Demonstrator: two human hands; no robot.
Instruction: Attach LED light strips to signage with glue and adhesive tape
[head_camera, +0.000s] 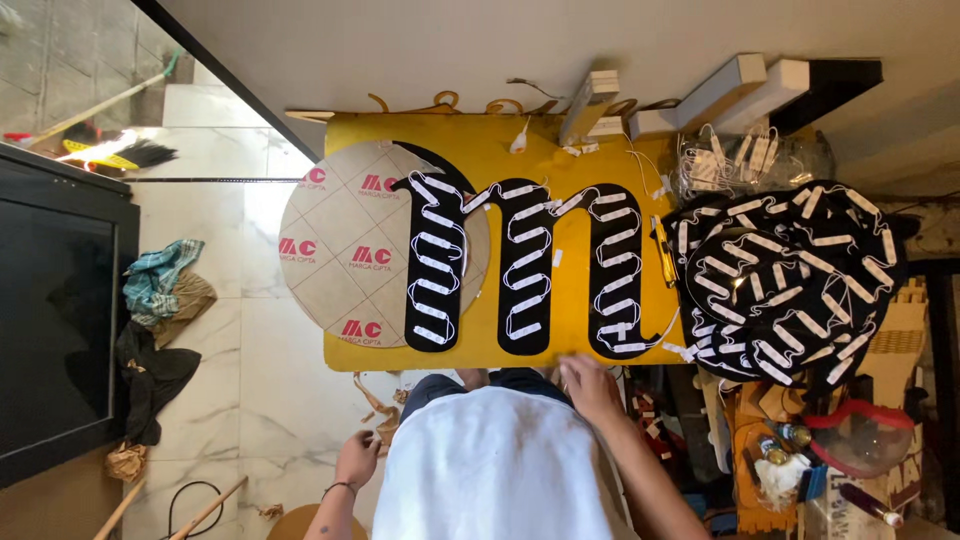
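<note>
Fingers of the right hand (590, 385) curl loosely, empty, touching the yellow table's (500, 150) six-o'clock edge below the black m-shaped sign panel (525, 265) with white light modules. Left hand (357, 458) hangs slack at seven o'clock, holding nothing.

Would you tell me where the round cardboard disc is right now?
In the head view, the cardboard disc lies on the yellow table's left end, partly under the black letter.
</note>
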